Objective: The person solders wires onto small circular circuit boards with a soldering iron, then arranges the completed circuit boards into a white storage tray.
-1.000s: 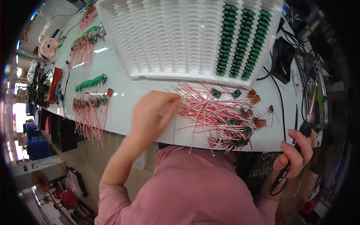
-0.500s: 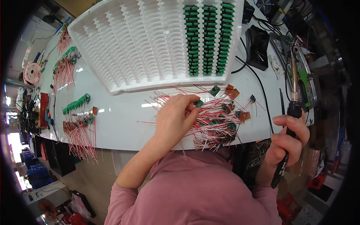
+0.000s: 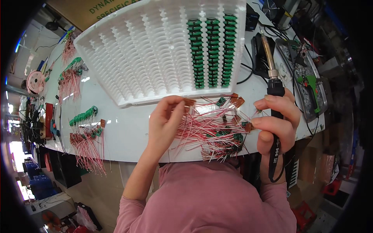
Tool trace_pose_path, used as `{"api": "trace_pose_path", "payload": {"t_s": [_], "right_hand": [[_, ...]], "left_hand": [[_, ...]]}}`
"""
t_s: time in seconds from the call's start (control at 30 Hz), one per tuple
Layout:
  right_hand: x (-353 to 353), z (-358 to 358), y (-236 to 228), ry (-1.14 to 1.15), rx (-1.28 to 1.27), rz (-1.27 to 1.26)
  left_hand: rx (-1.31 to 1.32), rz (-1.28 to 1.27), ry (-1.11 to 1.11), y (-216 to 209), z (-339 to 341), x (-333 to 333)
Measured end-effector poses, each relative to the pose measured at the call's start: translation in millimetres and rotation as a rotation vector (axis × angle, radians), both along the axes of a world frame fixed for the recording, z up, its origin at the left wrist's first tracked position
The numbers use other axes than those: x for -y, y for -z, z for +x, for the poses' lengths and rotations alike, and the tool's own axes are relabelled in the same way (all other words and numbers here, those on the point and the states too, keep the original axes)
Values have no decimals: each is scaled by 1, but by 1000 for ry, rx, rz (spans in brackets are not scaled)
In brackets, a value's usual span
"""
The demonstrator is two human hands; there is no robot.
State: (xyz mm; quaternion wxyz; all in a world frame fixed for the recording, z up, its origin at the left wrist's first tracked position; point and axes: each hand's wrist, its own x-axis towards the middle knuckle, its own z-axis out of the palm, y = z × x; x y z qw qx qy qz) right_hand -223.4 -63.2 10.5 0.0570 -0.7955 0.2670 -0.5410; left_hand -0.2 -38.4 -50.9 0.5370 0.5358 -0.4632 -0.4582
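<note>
My left hand (image 3: 163,122) is closed in a pinch at the near edge of the white foam tray (image 3: 176,96). Between its fingertips is a small copper-brown flat piece (image 3: 189,101), partly hidden by the fingers. Below and right of that hand spreads a heap of red and white wires (image 3: 190,126), with small green circuit boards (image 3: 237,136) among them. My right hand (image 3: 281,120) is wrapped round the black handle of a soldering iron (image 3: 268,54), whose metal tip points up and away, off the table.
Rows of green round parts (image 3: 212,54) fill the tray's right side. To the left lie more wire bundles (image 3: 87,151) and a stack of green rings (image 3: 83,115). A green glue gun (image 3: 312,93) rests on a dark tray at the right, near black cables.
My left hand has moved slightly left, from a green board to the brown piece. My right hand has shifted left and up with the soldering iron. The view has tilted a little.
</note>
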Motion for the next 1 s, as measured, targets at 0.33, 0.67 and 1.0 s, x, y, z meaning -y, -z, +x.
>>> {"api": "trace_pose_path", "payload": {"t_s": [0.33,0.67,1.0], "right_hand": [[18,17,-5,28,-17,-76],[14,12,-14,85,-103,-77],[14,-1,-9,139,-276,29]], "left_hand": [[20,-565,-230,-53,25,-16],[-201,-153,35,-64,-17,-6],[-65,-284,352,-54,-51,2]]}}
